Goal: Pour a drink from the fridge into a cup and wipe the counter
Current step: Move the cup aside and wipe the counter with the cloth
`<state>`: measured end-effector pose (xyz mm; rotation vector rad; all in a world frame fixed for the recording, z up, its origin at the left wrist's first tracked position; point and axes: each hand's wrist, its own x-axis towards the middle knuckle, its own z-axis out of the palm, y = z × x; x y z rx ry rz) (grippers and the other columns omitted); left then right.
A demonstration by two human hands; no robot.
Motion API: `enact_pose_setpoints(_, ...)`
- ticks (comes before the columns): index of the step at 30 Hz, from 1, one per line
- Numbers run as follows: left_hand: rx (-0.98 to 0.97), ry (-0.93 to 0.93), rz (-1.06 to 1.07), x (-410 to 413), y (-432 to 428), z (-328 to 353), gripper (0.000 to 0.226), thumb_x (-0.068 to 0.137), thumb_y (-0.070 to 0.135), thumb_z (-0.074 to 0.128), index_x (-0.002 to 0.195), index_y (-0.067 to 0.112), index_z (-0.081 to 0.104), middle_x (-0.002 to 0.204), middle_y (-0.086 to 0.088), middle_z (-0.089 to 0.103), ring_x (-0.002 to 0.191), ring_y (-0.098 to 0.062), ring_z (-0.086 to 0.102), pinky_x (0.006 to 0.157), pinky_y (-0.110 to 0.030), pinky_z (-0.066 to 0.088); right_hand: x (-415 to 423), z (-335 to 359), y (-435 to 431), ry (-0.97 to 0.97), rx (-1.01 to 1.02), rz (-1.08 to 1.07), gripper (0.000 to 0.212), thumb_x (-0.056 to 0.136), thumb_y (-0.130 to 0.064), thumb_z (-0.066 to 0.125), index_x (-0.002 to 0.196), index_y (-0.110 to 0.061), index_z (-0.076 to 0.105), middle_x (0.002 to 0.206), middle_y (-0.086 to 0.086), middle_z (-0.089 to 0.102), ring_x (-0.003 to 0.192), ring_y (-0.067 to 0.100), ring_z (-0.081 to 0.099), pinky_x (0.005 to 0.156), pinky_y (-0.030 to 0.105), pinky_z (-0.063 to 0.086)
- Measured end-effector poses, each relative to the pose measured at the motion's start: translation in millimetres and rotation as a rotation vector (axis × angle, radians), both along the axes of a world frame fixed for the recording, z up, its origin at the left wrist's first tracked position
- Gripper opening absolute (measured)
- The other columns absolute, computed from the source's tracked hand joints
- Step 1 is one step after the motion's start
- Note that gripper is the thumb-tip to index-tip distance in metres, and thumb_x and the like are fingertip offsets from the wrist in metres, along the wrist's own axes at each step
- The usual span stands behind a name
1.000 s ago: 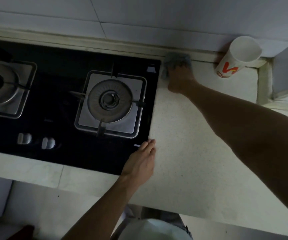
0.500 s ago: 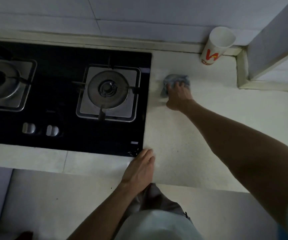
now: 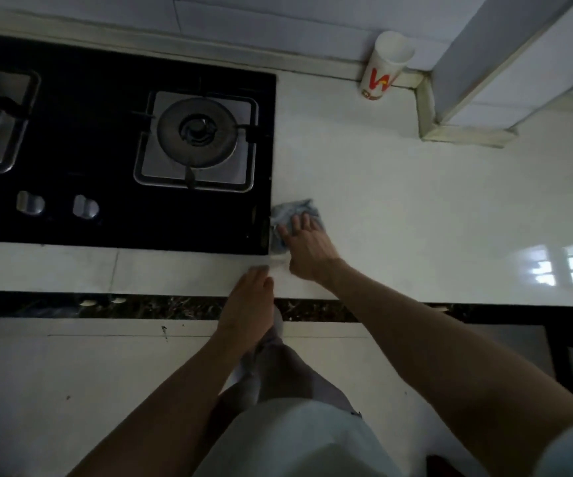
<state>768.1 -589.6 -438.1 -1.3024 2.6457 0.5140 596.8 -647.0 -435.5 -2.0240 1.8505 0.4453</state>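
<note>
Wiping step in hand: right hand (image 3: 307,247) lies palm-down on the grey-blue cloth (image 3: 293,210), fingers spread and fairly straight, pressing it onto the white counter (image 3: 398,201) rather than bunching it. Cloth is crumpled, its left edge touching the rim of the black glass hob (image 3: 123,80), near the hob's front right corner. Left hand (image 3: 248,301) rests flat near the counter's front edge, fingers extended and holding nothing, fingertips just beside the right wrist; slight blur there, so finger detail is uncertain. Paper cup (image 3: 386,68) stands upright in the back corner against the wall, well apart from the cloth; whether it holds liquid cannot be told from this angle. Pouring judged done or at least set aside; wiping judged partway. Risks noted: (1) cloth edge could ride up over the hob rim and catch on the pan support of the near burner (image 3: 197,132) if the stroke drifts left; (2) a long stroke towards the back corner could clip the light cup and tip it, since nothing braces it; (3) the left hand sits in the cloth's path towards the front edge, so the two hands could collide; (4) a stroke pulled off the front edge would drop any residue onto the floor.
</note>
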Motion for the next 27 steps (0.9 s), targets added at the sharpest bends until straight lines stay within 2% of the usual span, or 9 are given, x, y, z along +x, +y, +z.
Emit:
enact_pose_setpoints(2, 0.012, -0.045, -0.050, 4.1, 5.6, 0.3, 0.047, 0.089, 0.025, 0.056, 0.131, 0.003, 0.053, 0.148, -0.016, 0.043, 0.137, -0.028, 0.038, 0.117, -0.037, 0.028, 4.3, 2.1, 29.2, 0.001, 0.017, -0.002, 0.081, 0.082, -0.025, 0.058, 0.153, -0.015, 0.020, 0.156, 0.027, 0.017, 0.145, 0.045, 0.014, 0.121, 0.048, 0.013)
enact_pose_setpoints(4, 0.007, -0.066, -0.070, 6.8, 10.0, -3.1, 0.049, 0.085, 0.023, 0.060, 0.128, 0.001, 0.056, 0.144, -0.017, 0.048, 0.135, -0.029, 0.041, 0.115, -0.038, 0.032, 5.2, 3.8, 57.9, 0.003, 0.041, -0.010, 0.081, 0.087, -0.036, 0.057, 0.154, -0.015, 0.018, 0.158, 0.027, 0.013, 0.146, 0.044, 0.010, 0.122, 0.047, 0.010)
enact_pose_setpoints(6, 0.026, -0.080, -0.107, 8.1, 14.4, -3.8, 0.050, 0.088, 0.022, 0.051, 0.133, 0.000, 0.052, 0.147, -0.019, 0.043, 0.140, -0.032, 0.033, 0.117, -0.041, 0.027, -0.1, 5.5, 83.8, 0.004, 0.034, -0.048, 0.080, 0.090, -0.043, 0.056, 0.154, -0.015, 0.017, 0.159, 0.026, 0.011, 0.147, 0.042, 0.008, 0.122, 0.046, 0.009)
enact_pose_setpoints(8, 0.042, -0.057, -0.103, 8.6, 19.3, 2.4, 0.051, 0.092, 0.021, 0.043, 0.140, 0.003, 0.044, 0.154, -0.016, 0.032, 0.145, -0.029, 0.021, 0.119, -0.040, 0.022, -9.8, 6.8, 104.6, 0.004, 0.022, -0.102, 0.078, 0.089, -0.035, 0.058, 0.153, -0.016, 0.018, 0.158, 0.025, 0.013, 0.147, 0.041, 0.010, 0.122, 0.045, 0.012)
enact_pose_setpoints(10, 0.070, -0.004, -0.057, 9.4, 25.0, 6.5, 0.051, 0.093, 0.019, 0.045, 0.142, 0.006, 0.039, 0.158, -0.011, 0.023, 0.146, -0.025, 0.019, 0.119, -0.037, 0.022, -22.4, 9.8, 122.2, 0.017, 0.023, -0.170, 0.078, 0.085, -0.026, 0.060, 0.152, -0.015, 0.021, 0.158, 0.024, 0.017, 0.146, 0.040, 0.014, 0.121, 0.044, 0.016)
enact_pose_setpoints(15, 0.048, 0.071, -0.061, 10.2, 29.5, 10.7, 0.050, 0.098, 0.016, 0.037, 0.145, 0.000, 0.033, 0.158, -0.013, 0.024, 0.148, -0.023, 0.014, 0.122, -0.031, 0.009, -46.1, 16.9, 145.0, 0.030, 0.024, -0.369, 0.068, 0.081, -0.014, 0.054, 0.145, -0.016, 0.031, 0.148, 0.019, 0.032, 0.135, 0.037, 0.031, 0.111, 0.042, 0.033)
enact_pose_setpoints(21, 0.133, 0.124, 0.113, 30.9, 24.0, 5.6, 0.051, 0.090, 0.008, 0.048, 0.139, 0.000, 0.041, 0.157, -0.010, 0.026, 0.145, -0.021, 0.022, 0.116, -0.034, 0.030, -19.1, 12.9, 128.5, 0.001, -0.009, -0.530, 0.048, 0.089, -0.025, 0.047, 0.132, -0.003, 0.044, 0.137, 0.031, 0.043, 0.126, 0.045, 0.041, 0.104, 0.049, 0.037)
enact_pose_setpoints(27, 0.184, 0.143, 0.116, 38.6, 23.8, 8.0, 0.058, 0.090, 0.008, 0.052, 0.145, 0.002, 0.035, 0.158, -0.010, 0.024, 0.147, -0.021, 0.020, 0.117, -0.035, 0.029, 27.4, 19.2, 111.2, -0.054, -0.001, -0.348, 0.044, 0.092, -0.030, 0.045, 0.129, -0.007, 0.046, 0.134, 0.029, 0.045, 0.124, 0.043, 0.042, 0.104, 0.049, 0.037)
